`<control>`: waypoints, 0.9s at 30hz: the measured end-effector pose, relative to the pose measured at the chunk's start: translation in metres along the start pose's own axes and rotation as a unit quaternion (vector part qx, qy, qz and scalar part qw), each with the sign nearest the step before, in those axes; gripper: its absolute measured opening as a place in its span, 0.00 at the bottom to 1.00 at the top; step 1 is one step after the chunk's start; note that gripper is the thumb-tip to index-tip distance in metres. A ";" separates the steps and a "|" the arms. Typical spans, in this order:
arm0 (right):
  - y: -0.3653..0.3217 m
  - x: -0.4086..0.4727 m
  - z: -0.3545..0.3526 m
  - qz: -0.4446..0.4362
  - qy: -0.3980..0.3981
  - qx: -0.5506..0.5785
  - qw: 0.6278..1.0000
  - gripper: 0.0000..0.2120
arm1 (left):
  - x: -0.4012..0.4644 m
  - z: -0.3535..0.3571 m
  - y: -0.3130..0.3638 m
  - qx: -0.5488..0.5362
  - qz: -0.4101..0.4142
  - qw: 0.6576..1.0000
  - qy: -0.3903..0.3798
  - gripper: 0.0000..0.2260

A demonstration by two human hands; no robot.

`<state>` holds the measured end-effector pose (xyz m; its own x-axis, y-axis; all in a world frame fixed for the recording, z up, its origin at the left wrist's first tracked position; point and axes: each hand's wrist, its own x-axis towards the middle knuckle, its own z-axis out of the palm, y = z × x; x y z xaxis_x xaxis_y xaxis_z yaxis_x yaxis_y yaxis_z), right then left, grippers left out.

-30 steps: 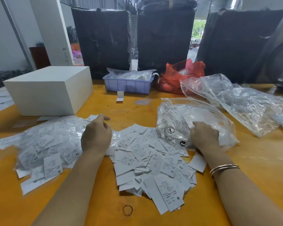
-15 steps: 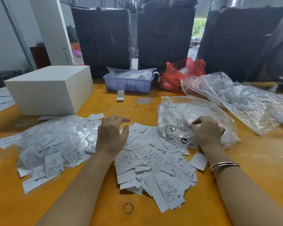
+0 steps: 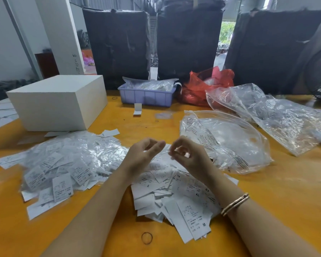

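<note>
Two bare hands hover close together just above a heap of loose white paper size labels [image 3: 174, 191], which lies in the middle of the orange worktop [image 3: 285, 201], toward its near edge. The left hand [image 3: 144, 156] is relaxed, fingers half curled, thumb and forefinger apart, and nothing shows in it. The right hand [image 3: 191, 158] has thumb and forefinger bent into a ring with the tips meeting. Something thin and clear may be pinched there, but the blur makes it impossible to tell. The labels sit directly below both hands, apart from the fingertips, and spread on toward the near edge, printed with letters such as S, M and XL. The step appears to be picking single labels for bagging. It would go best if one fingertip slid a single slip off the top of the heap, rather than scooping several, with the size letter checked before it is lifted. Toward the left edge lies a second heap of labels already sealed in small clear plastic sleeves [image 3: 63, 164]. Just right of the hands sits a large clear zip-top plastic bag [image 3: 230, 145], its side near the right wrist. A black rubber band [image 3: 147, 237] lies at the near edge, between the forearms.
</note>
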<state>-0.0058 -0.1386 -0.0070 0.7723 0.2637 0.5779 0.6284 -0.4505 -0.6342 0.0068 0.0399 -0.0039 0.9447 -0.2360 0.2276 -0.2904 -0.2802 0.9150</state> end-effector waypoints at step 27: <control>0.003 0.002 0.023 0.137 -0.169 -0.253 0.943 0.26 | 0.006 -0.007 0.000 -0.205 0.022 0.964 0.166 0.07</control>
<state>-0.0003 -0.1200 -0.0200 0.9386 0.2966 0.1765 0.3420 -0.8681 -0.3599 0.0136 0.0455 -0.0003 0.9492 0.0902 0.3014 -0.3113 0.1312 0.9412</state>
